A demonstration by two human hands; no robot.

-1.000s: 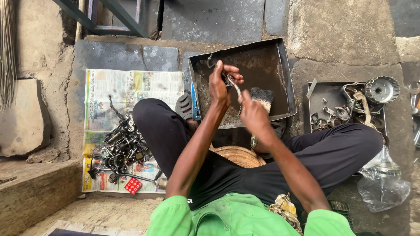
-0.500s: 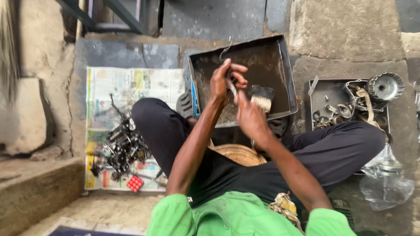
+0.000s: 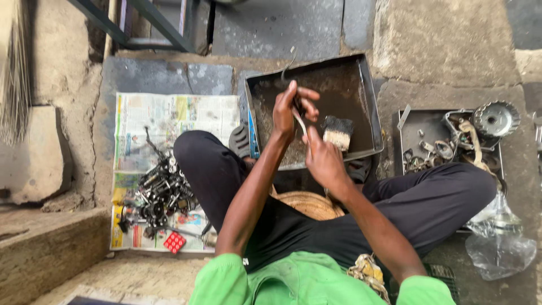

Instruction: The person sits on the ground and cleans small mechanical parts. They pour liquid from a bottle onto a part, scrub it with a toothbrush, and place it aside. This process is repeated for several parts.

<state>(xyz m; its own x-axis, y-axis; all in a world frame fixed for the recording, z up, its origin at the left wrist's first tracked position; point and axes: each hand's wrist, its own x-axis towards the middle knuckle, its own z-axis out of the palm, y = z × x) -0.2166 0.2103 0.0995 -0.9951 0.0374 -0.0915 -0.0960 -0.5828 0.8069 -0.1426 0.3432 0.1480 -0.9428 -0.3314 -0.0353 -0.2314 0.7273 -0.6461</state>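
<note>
Left hand grips a thin metal part over the tray; right hand holds a paintbrush.

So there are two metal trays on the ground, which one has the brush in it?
The large dark tray right in front of the person, under both hands. The brush lies near its right side. The smaller grey tray further right holds only metal parts.

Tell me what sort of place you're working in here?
Probably an outdoor roadside repair spot on stone paving: a dirty metal tray with a brush, greasy engine parts on newspaper, and more parts in a second tray.
</note>
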